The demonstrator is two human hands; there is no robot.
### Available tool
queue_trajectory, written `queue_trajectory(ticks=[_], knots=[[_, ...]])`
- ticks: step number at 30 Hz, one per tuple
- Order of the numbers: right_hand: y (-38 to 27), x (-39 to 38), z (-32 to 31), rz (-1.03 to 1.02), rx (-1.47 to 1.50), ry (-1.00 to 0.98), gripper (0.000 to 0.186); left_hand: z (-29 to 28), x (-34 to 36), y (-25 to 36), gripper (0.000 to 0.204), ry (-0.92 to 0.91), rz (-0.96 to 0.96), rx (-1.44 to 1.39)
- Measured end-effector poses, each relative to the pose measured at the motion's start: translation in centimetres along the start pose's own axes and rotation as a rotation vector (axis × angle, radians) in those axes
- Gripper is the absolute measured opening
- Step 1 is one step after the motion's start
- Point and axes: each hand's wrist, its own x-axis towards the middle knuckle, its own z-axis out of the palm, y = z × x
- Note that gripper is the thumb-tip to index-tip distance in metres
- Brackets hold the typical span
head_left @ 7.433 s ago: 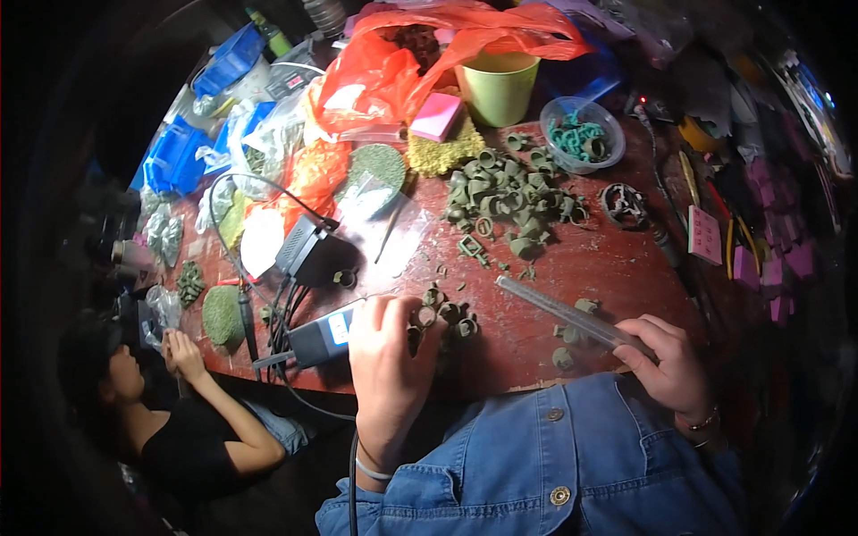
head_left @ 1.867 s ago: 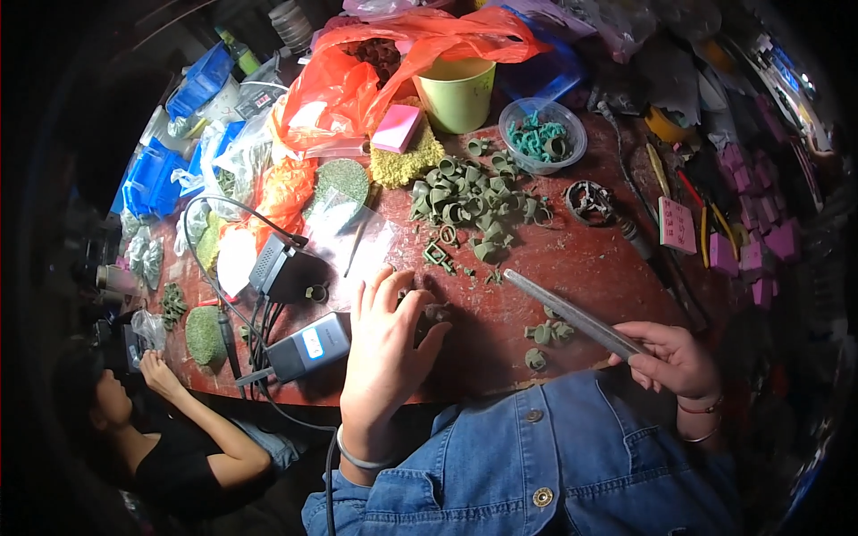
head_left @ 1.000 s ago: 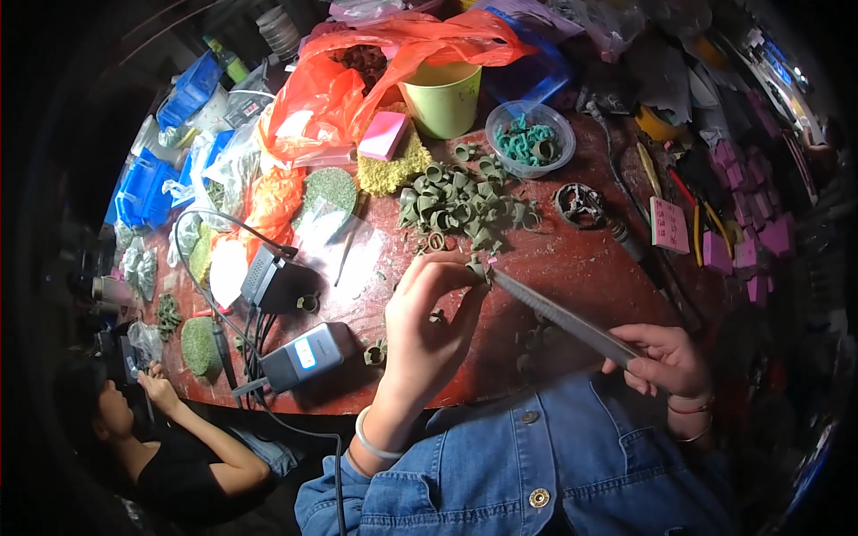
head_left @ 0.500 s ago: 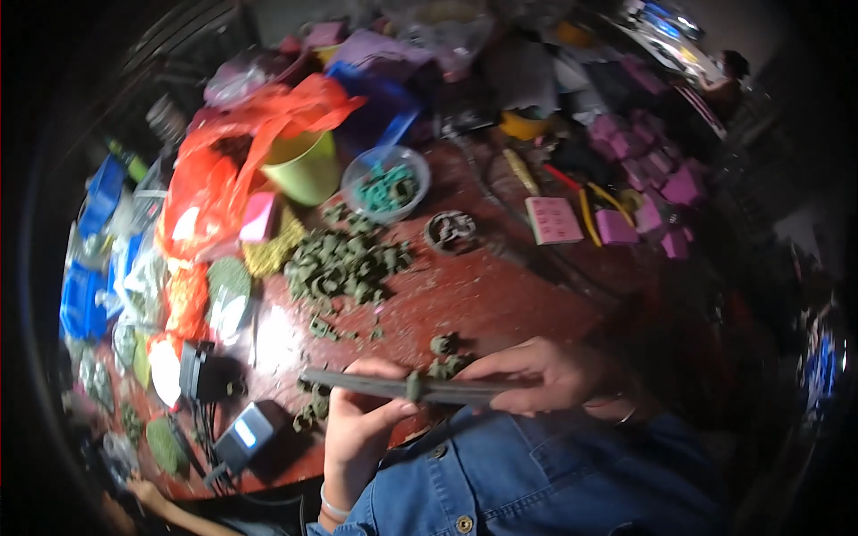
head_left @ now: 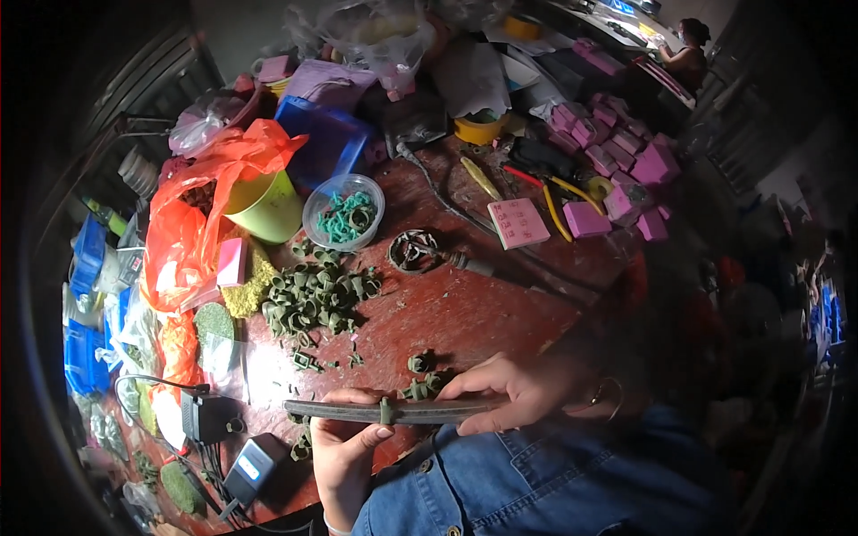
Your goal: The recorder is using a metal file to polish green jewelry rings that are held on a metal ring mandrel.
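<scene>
A long grey rod [head_left: 334, 410] lies horizontally across my hands, with a small olive-green ring-like piece [head_left: 386, 410] on it. My left hand [head_left: 344, 451] grips that piece, thumb below the rod and fingers behind. My right hand [head_left: 509, 397] is closed on the rod's right part. Just beyond them are a few loose green pieces [head_left: 422, 362]; a larger pile of these [head_left: 313, 299] lies farther up the red table [head_left: 447, 317].
Left are a boxy device with a display [head_left: 255, 469], a black unit [head_left: 204, 418] with cables and blue bins [head_left: 85, 355]. Behind stand a green bucket [head_left: 268, 214] and a tub of teal pieces [head_left: 344, 214]. Pliers [head_left: 559, 210] and pink blocks [head_left: 652, 165] are right; a person [head_left: 684, 62] works beyond.
The view has swung rightward. The rod has gone from slanted to horizontal. My left hand rose from the loose pieces with a green piece, now on the rod, and my hands are closer together.
</scene>
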Motion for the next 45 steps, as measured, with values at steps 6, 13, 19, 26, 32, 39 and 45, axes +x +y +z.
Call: queue_trajectory(ticks=[6,13,19,26,32,39,45], knots=[[-0.2,0.1,0.3,-0.1,-0.096,0.036,0.044,0.2,-0.3,0.4,0.04,0.014,-0.011,-0.01],[-0.3,-0.3,0.3,-0.096,0.121,-0.002,0.049,0.2,-0.3,0.5,0.04,0.024,0.019,0.011],[-0.4,-0.2,0.6,0.084,0.37,-0.004,0.045,-0.3,-0.2,0.6,0.041,0.028,0.023,-0.011],[0.2,0.3,0.6,-0.142,-0.031,0.117,0.038,-0.1,0.2,0.7,0.043,0.012,-0.088,-0.009],[-1.0,0.3,0.8,-0.004,0.076,0.153,0.04,-0.1,0.3,0.3,0.046,-0.035,-0.104,-0.054],[-1.5,0.4,0.8,-0.024,0.042,0.149,0.04,-0.5,0.5,0.3,0.046,-0.051,-0.099,-0.062],[-2.3,0.4,1.1,0.038,0.143,0.153,0.04,-1.0,0.6,0.1,0.044,-0.06,-0.03,-0.146]])
